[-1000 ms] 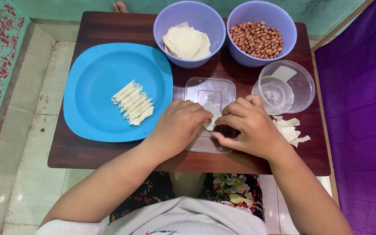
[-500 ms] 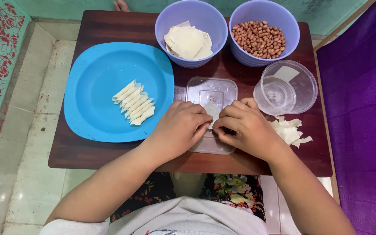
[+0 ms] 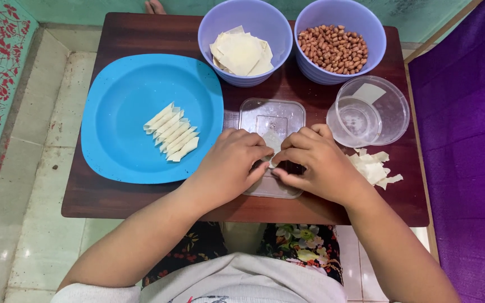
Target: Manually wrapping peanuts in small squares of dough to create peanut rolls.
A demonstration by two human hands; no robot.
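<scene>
Both hands meet over a clear plastic lid (image 3: 271,116) lying flat on the small dark wooden table (image 3: 141,33). My left hand (image 3: 228,167) and my right hand (image 3: 318,164) pinch a small pale pastry wrapper (image 3: 272,141) between their fingertips; most of it is hidden by the fingers. To the left, several rolled wrappers (image 3: 172,132) lie in a row on a blue plate (image 3: 119,95). A purple bowl (image 3: 213,25) at the back holds flat wrapper sheets (image 3: 241,51). A second purple bowl (image 3: 376,33) holds peanuts (image 3: 333,48).
A clear round container (image 3: 388,112) with a little water stands right of the lid. Torn wrapper scraps (image 3: 373,166) lie by my right wrist. A purple cloth (image 3: 467,146) lies to the right, tiled floor (image 3: 40,213) to the left. Someone's toes (image 3: 154,7) show beyond the table's far edge.
Both hands have stayed over the lid, fingers shifting slightly on the wrapper. The view has moved a little.
</scene>
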